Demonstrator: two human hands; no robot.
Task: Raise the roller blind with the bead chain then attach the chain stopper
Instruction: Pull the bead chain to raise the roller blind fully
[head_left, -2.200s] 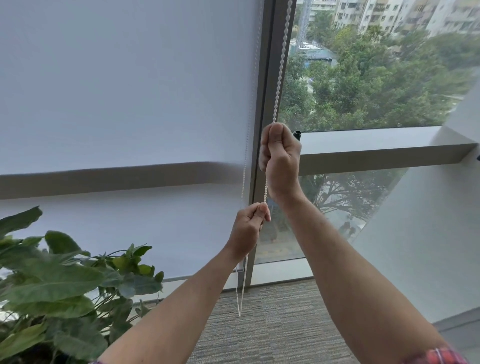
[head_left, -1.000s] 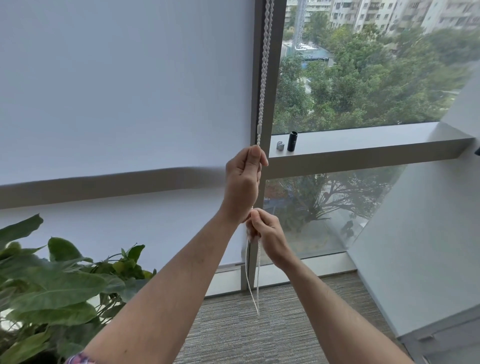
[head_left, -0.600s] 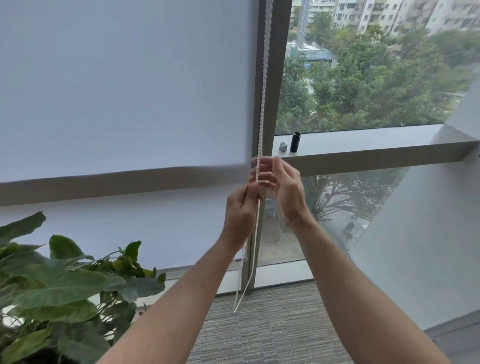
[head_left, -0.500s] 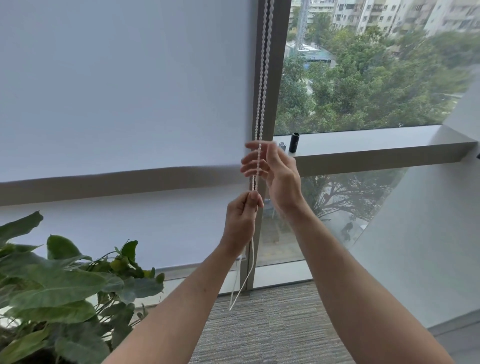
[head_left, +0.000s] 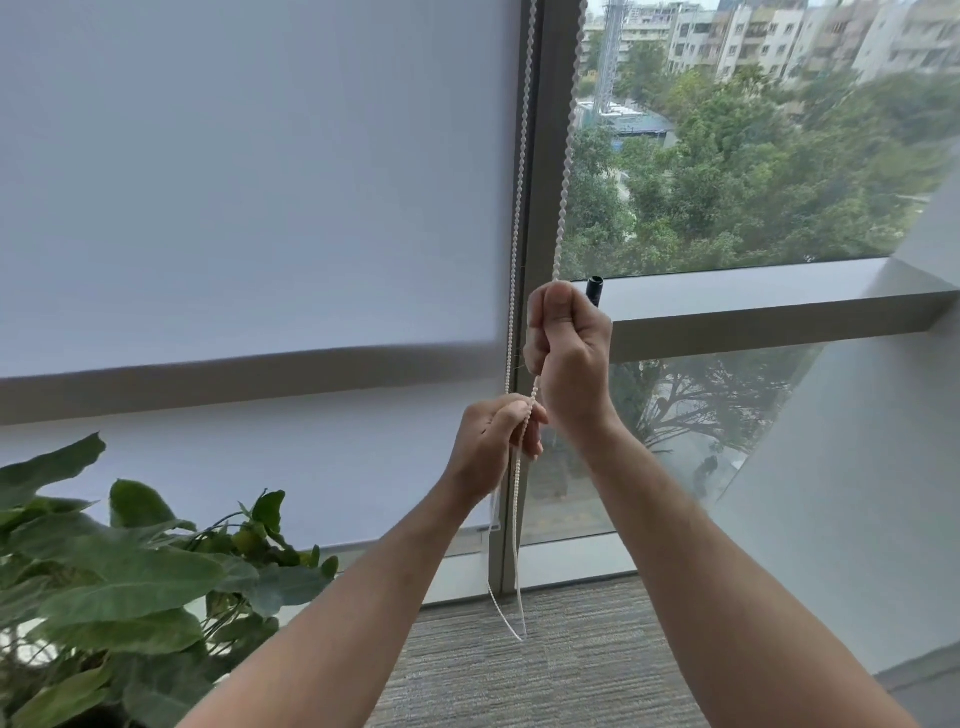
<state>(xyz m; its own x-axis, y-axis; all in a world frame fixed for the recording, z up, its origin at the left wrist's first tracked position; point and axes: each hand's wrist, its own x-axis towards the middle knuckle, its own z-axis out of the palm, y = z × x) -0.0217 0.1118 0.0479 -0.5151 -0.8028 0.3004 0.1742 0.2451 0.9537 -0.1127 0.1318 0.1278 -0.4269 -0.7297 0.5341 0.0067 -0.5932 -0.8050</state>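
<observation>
Bead chain (head_left: 566, 156) hangs beside the window frame (head_left: 543, 156), its loop ending above the carpet (head_left: 519, 686). We observe our right hand (head_left: 569, 358) fisted around one strand at ledge (head_left: 753, 306) height. Our left hand (head_left: 493, 441), just below, pinches the chain. Roller blind (head_left: 249, 182) covers the left pane. A black cylinder (head_left: 594, 291) stands on the ledge.

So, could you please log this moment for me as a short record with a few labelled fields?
right hand: right hand, fingers curled round the bead chain, the upper of the two hands
left hand: left hand pinches the chain lower down
chain loop: hangs slack below the hands, its bottom in front of the carpet
roller blind: roller blind covers the left pane almost to the floor
ledge: small black cylinder stands on the window ledge
plant: leafy plant at lower left
</observation>
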